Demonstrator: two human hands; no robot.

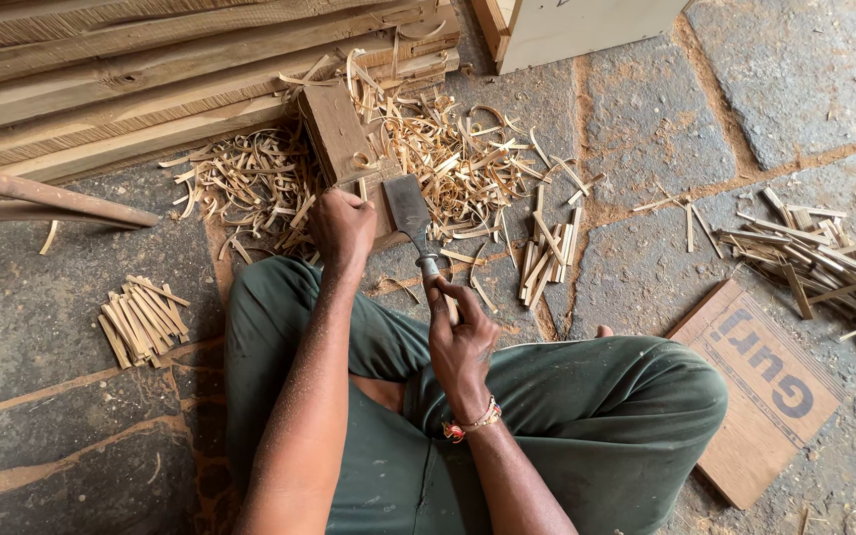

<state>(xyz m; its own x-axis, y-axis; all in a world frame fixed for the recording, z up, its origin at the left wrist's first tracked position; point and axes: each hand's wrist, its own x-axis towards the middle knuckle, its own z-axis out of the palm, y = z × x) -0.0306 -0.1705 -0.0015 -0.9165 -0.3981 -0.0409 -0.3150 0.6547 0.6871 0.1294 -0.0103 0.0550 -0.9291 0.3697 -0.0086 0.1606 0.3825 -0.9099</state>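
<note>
One flat brown printed board (757, 391) lies on the stone floor (646, 129) by the knee. Right hand (460, 342) grips a broad steel chisel (411, 213); left hand (342, 226) clasps a rough wood block (337, 134) among curled shavings (448, 159).

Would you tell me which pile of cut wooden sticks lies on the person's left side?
The small bundle of sticks beside the left knee; the other piles lie to the right.

Dull metal chisel blade (409, 210), rough wood block (336, 134), seemingly stone floor (646, 129).
</note>
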